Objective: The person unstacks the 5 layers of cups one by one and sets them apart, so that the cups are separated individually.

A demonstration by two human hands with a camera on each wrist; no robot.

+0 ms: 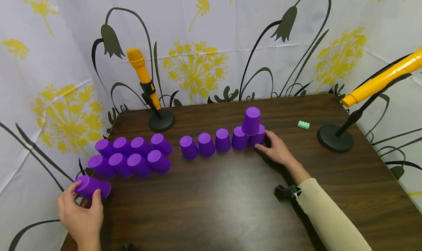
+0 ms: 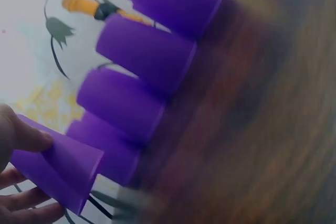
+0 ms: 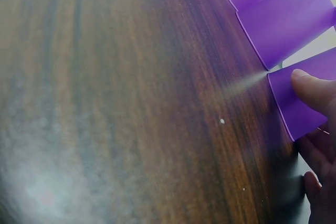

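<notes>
Five purple cups stand upside down in a row on the dark wooden table [image 1: 217,192]. A sixth cup [image 1: 251,120] sits on top, at the row's right end. My right hand [image 1: 263,141] grips the rightmost cup of the row [image 1: 258,137], thumb on its near side and fingers behind. The right wrist view shows the thumb [image 3: 315,85] pressed on that cup [image 3: 296,98]. At the table's front left corner my left hand [image 1: 85,195] holds a tilted purple cup [image 1: 90,186], seen close in the left wrist view [image 2: 58,166]. Several more upturned cups [image 1: 132,156] cluster beside it.
An orange microphone [image 1: 141,70] on a black stand [image 1: 161,121] is at the back left. A yellow microphone [image 1: 382,79] with a round black base [image 1: 335,137] stands at the right. A small green brick [image 1: 303,124] lies near it. A flowered curtain surrounds the table.
</notes>
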